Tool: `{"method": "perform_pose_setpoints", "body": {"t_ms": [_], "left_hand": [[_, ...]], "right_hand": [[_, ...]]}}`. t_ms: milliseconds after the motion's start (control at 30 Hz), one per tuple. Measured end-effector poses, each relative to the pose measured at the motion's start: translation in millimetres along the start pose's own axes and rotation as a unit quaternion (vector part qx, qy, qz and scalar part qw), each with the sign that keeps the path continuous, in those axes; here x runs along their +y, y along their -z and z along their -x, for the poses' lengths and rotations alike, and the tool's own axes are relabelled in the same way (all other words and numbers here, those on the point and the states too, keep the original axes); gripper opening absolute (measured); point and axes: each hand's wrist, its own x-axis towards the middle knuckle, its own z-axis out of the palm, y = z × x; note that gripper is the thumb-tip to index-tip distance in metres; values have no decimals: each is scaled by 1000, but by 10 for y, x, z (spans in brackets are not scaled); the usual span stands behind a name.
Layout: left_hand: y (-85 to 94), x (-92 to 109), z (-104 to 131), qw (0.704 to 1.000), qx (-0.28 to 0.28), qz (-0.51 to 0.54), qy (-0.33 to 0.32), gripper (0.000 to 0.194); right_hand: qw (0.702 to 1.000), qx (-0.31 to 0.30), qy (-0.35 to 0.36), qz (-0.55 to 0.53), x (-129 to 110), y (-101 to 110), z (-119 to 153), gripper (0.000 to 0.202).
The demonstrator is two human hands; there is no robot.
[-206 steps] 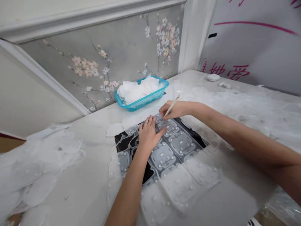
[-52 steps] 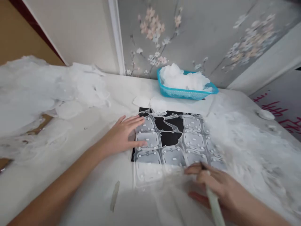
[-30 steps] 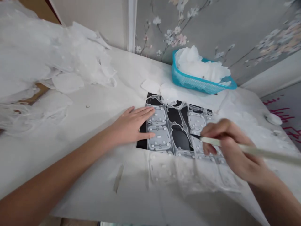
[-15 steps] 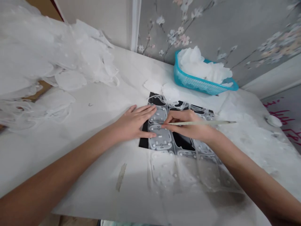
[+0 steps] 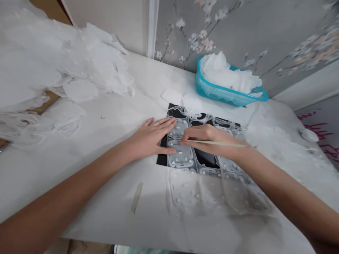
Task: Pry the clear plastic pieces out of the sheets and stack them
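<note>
Several pink handwritten characters (image 5: 321, 131) ran down the grey board (image 5: 308, 108) at the far right, cut off at the edge of view and too slanted to read with certainty. The white table (image 5: 113, 201) filled most of the view, with a strip of tape (image 5: 137, 198) stuck near its front. Behind it stood a grey wall panel (image 5: 238, 28) with painted blossoms, and against that a blue basket (image 5: 225, 93) of crumpled white pieces (image 5: 230, 76). A heap of white translucent pieces (image 5: 55, 60) covered the table's left, and a spread of clear film (image 5: 286, 158) its right. Between them the patterned translucent sheet (image 5: 181, 155) lay partly over a black backing (image 5: 162, 160). The left hand (image 5: 149, 138) was flat, fingers spread, fingertips on the sheet's left side; the right hand (image 5: 209, 137) pinched a pale, slim tool (image 5: 217, 142) over the sheet, its tip hard to make out
</note>
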Motion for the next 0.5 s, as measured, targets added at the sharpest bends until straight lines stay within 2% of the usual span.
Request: {"method": "perform_pose_setpoints", "body": {"t_ms": [167, 233, 300, 367, 433, 500], "left_hand": [[38, 16, 13, 999, -29, -27, 0, 82], [51, 23, 18, 999, -34, -30, 0, 82], [54, 25, 18, 999, -35, -29, -4, 81], [44, 20, 11, 999, -30, -28, 1, 86], [23, 7, 0, 999, -13, -29, 13, 96], [1, -6, -11, 999, 6, -28, 21, 104]], "right_hand": [[993, -72, -57, 70, -29, 231, 92, 22], [994, -36, -92, 52, -6, 272, 159, 20], [991, 36, -129, 3, 30, 250, 210, 17], [984, 97, -147, -34, 67, 170, 220, 26], [985, 117, -127, -20, 97, 55, 178, 33], [989, 116, -88, 32, 116, -57, 95, 30]]}}
